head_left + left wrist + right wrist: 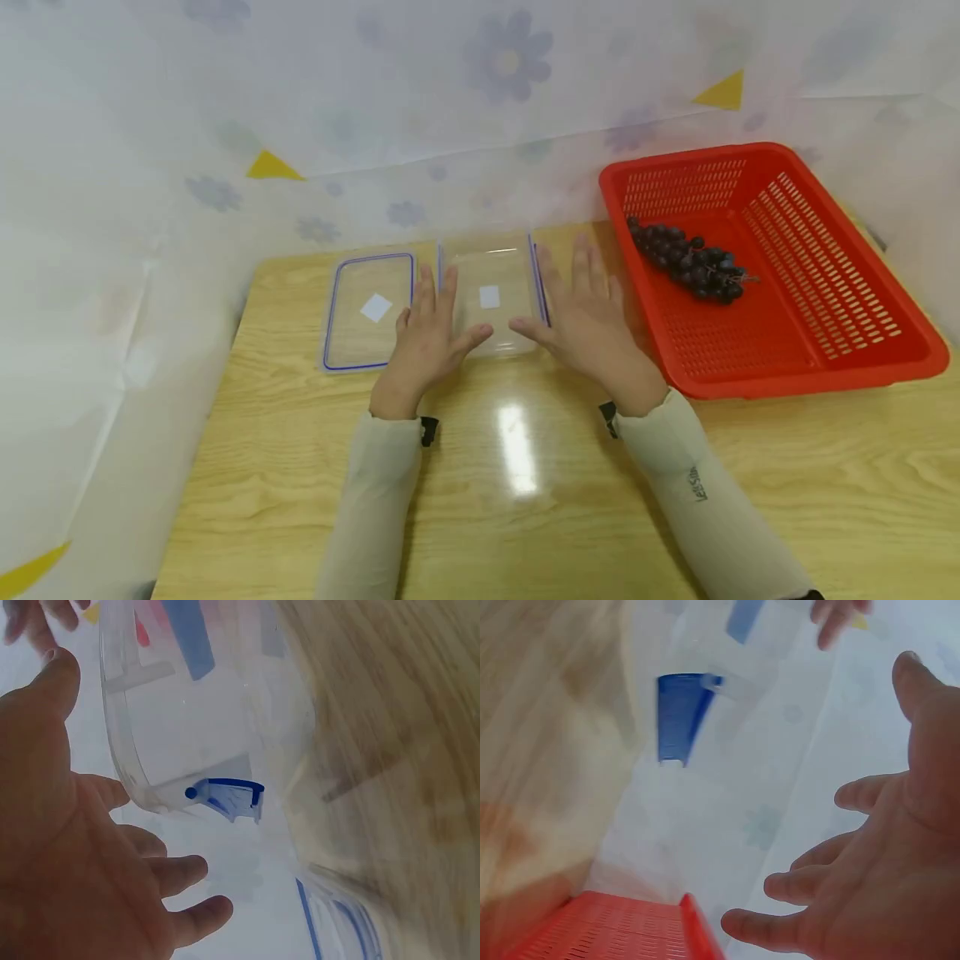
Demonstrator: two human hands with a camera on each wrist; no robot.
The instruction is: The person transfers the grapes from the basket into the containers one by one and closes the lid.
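Observation:
A clear plastic food container (491,321) with blue side clips (236,796) stands on the table between my two hands. My left hand (426,337) is at its left side, fingers spread and fairly straight. On the other side my right hand (588,321) is likewise spread, thumb pointing inward over the near part of the container. Neither hand grips anything; whether the fingertips touch the container I cannot tell. The clear lid (360,342) with a blue seal lies flat to the left, partly behind the left hand's fingers. White square labels show on lid and container.
A red perforated basket (787,387) stands on the right, close to the right hand. Inside it lies a bunch of dark grapes (686,260). The wooden table (517,542) ends at a flower-patterned sheet (420,100) at the back.

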